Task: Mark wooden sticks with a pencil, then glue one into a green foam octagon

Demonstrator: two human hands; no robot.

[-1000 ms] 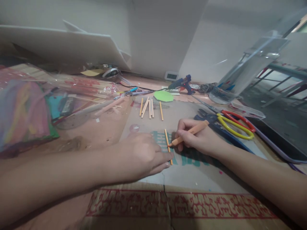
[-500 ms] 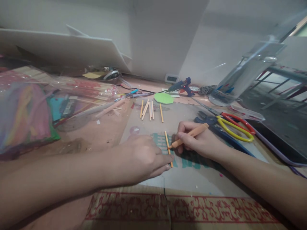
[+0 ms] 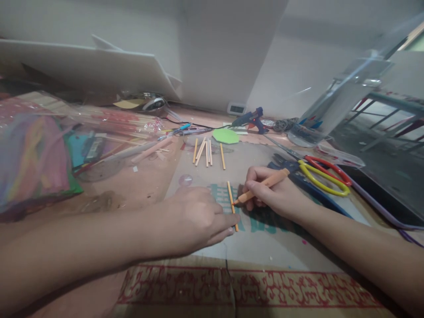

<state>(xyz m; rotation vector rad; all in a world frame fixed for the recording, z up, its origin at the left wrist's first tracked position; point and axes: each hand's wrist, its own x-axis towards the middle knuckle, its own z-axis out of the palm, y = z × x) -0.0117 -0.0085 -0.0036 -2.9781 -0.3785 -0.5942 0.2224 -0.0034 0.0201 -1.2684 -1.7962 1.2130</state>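
My left hand (image 3: 195,216) lies over a grey sheet (image 3: 212,247), its fingertips pressing the near end of a thin wooden stick (image 3: 229,191) coloured yellow-orange. Pinched in my right hand (image 3: 261,192) is an orange marker (image 3: 274,178), whose tip touches the stick's side around its middle. Beyond the hands, several short sticks (image 3: 207,154) lie in a loose group, some plain and some yellowish. One yellow stick (image 3: 223,157) rests apart, to their right.
Red-and-yellow-handled scissors (image 3: 326,179) and a phone (image 3: 380,194) lie to the right. Behind are a green paper octagon (image 3: 225,136), a blue glue gun (image 3: 250,118) and a clear container (image 3: 308,130). Plastic bags of craft material (image 3: 36,163) cover the left.
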